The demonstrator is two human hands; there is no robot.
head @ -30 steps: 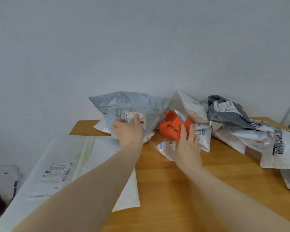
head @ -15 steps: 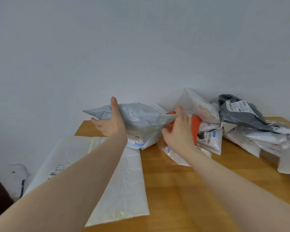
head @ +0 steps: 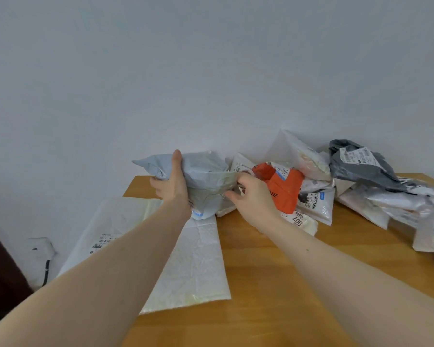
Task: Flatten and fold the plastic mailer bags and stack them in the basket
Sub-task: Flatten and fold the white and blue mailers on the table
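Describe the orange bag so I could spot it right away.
Look to the far side of the wooden table, where a heap of mailer bags lies against the wall. The orange bag sits at the heap's left end, just beyond the right hand. It is the only bright one among white and grey neighbours.

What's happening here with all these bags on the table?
A person is sorting through a heap of used plastic mailer bags on a wooden table. Both hands hold a puffy light grey mailer above the table: the left hand grips its left side, the right hand pinches its right end. One large white mailer lies flat at the left. An orange mailer, a dark grey mailer and other white ones sit crumpled behind. No basket is in view.
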